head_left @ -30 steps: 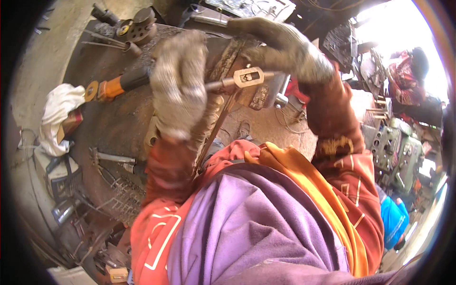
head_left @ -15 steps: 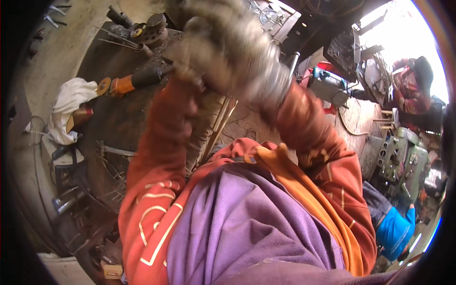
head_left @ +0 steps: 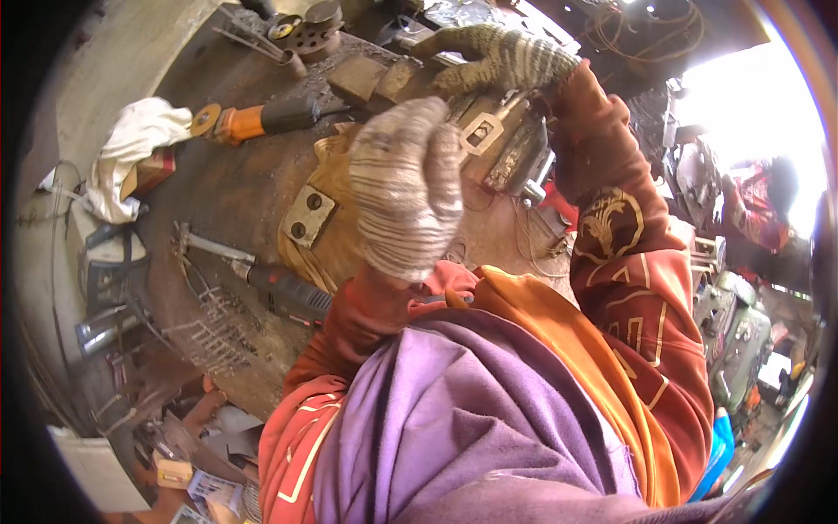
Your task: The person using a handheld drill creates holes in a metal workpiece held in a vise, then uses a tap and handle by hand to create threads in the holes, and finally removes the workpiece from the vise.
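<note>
My left hand (head_left: pixel 406 188), in a striped knit glove, is raised in front of my chest with its back toward me. Its fingers curl away from view, so any object inside is hidden. Close beside its thumb lies a flat metal piece (head_left: pixel 482 133) with a rectangular slot and a rod at its far end. Beyond it, my gloved right hand (head_left: pixel 497 65) reaches leftward, thumb and fingers apart, over metal blocks (head_left: pixel 358 80) at the bench's far side. What looks like a bench vise (head_left: pixel 517 162) is below my right hand.
On the dark bench (head_left: pixel 253 175) lie an orange angle grinder (head_left: pixel 262 120), a metal plate with two holes (head_left: pixel 308 216), and a dark power tool (head_left: pixel 288 293). A white cloth (head_left: pixel 144 144) hangs at left. Another person (head_left: pixel 759 205) is at far right.
Both hands were blurred together, high in the middle. Now they are apart: my left hand has come down nearer me, while my right stays far out. The two-hole plate now shows.
</note>
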A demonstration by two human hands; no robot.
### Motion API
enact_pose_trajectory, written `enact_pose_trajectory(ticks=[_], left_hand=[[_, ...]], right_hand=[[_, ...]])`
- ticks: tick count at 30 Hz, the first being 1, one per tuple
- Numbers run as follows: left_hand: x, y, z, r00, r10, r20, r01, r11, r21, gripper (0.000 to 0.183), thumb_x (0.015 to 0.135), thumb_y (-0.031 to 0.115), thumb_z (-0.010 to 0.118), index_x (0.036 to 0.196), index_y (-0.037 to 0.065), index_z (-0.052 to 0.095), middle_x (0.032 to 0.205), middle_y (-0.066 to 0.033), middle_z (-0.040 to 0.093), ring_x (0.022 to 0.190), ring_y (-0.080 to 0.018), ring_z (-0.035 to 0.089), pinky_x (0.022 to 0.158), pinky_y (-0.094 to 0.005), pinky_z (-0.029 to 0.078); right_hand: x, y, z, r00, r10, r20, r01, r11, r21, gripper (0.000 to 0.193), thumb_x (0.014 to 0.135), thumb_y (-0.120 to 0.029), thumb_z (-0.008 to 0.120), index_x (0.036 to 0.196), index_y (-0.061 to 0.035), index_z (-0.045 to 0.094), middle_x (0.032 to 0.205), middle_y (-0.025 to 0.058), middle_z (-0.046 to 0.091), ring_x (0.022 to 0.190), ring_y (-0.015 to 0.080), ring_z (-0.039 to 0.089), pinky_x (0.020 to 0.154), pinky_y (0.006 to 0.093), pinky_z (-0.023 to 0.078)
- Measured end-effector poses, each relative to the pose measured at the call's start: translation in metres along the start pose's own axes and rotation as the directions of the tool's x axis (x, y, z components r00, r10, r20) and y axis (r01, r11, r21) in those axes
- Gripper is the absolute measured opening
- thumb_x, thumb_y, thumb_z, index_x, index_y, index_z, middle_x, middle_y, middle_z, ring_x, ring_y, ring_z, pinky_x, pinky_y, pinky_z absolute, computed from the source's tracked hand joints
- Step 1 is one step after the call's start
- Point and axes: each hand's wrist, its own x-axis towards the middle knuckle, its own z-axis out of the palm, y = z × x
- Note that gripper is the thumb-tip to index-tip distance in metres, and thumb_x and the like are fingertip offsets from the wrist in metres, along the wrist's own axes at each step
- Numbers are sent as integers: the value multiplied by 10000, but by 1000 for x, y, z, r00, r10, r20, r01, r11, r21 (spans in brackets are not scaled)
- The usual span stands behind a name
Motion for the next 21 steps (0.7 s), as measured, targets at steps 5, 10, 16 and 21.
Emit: enact_pose_trajectory(ticks=[5, 10, 16, 21], left_hand=[[58, -61, 22, 961, 234, 147, -253, 959, 131, 229, 1044, 156, 666, 1183, -15, 728, 1012, -162, 735, 962, -310, 732, 867, -424, 588], [118, -71, 104, 817, 256, 517, -134, 956, -261, 328, 1094, 255, 604, 1244, -12, 722, 1063, -144, 737, 972, -244, 734, 849, -389, 593], [112, -63, 103, 771, 136, 622, 24, 970, -243, 407, 1103, 338, 590, 1264, -14, 716, 1129, -131, 741, 980, -218, 731, 847, -383, 594], [58, -52, 22, 837, -360, 412, 537, 680, -499, 475, 1111, 408, 579, 1281, -15, 711, 1184, -121, 744, 986, -196, 729, 845, -378, 595]], right_hand=[[-83, -67, 47, 837, 335, -433, -120, 884, 452, 690, 985, -303, 788, 1556, -31, 514, 1474, 109, 613, 1311, 196, 598, 1087, 353, 512], [-41, -138, 116, 567, -150, -810, -82, 968, -237, 699, 890, -267, 860, 1486, -40, 574, 1485, 184, 586, 1440, 390, 510, 1202, 496, 390], [-16, -135, 100, 476, -313, -822, 12, 937, -350, 668, 861, -258, 868, 1432, -29, 607, 1457, 212, 575, 1303, 407, 586, 1131, 511, 437], [-6, -67, 6, 569, -139, -811, -323, 869, -376, 484, 954, -375, 761, 1271, -15, 698, 1241, 204, 714, 1167, 401, 676, 1028, 485, 528]])
